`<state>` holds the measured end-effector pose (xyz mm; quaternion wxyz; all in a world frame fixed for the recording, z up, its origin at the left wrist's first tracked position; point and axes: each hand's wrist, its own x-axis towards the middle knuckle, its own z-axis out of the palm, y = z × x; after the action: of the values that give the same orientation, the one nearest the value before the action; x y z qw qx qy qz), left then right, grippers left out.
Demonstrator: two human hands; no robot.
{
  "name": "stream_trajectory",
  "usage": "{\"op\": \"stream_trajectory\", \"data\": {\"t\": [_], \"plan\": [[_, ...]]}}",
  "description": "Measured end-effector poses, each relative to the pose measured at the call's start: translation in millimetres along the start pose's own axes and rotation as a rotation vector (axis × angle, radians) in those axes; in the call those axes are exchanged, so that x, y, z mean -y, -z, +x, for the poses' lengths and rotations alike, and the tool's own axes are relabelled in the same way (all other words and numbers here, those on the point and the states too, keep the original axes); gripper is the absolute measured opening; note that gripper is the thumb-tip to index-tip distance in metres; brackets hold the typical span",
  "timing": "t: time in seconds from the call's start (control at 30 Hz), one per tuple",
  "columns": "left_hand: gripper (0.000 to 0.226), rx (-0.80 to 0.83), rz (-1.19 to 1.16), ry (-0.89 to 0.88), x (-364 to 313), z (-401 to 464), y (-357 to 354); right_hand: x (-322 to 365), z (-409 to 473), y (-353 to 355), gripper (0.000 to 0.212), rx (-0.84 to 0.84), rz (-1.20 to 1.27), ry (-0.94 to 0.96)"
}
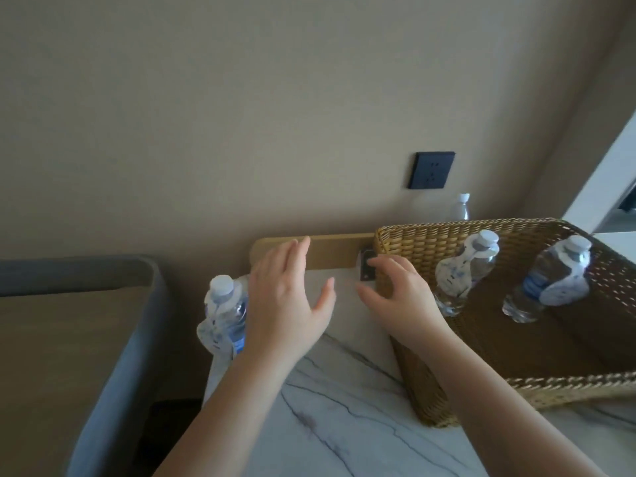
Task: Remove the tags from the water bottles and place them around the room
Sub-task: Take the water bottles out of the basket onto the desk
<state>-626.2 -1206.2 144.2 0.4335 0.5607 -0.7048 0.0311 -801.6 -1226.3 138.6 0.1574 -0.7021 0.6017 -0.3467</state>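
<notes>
From the head view, the left hand (285, 297) hovers over the marbled desk (344, 407) with its grip spread apart and empty, just beside a tagged water bottle (225, 315) standing at the desk's left edge. The right hand (399, 297) rests against the near left corner of the wicker basket (430, 383), fingers curled loosely around nothing, while two more tagged bottles (464, 273) stand inside the basket and another bottle (461, 207) stands behind it by the wall.
</notes>
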Motion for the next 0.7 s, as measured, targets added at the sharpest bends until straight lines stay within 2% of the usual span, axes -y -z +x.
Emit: {"op": "stream_trajectory", "data": {"t": [0.33,0.57,0.7], "plan": [[0.061,0.232,-0.107,-0.101,-102,19,-85,-108,-25,111,0.042,-0.164,-0.062,-0.254],[0.067,0.323,-0.084,0.025,-161,31,-161,-200,-11,174,0.036,-0.235,0.033,-0.361],[0.072,0.313,-0.069,0.127,-183,36,-199,-248,8,200,0.049,-0.23,0.068,-0.377]]}}
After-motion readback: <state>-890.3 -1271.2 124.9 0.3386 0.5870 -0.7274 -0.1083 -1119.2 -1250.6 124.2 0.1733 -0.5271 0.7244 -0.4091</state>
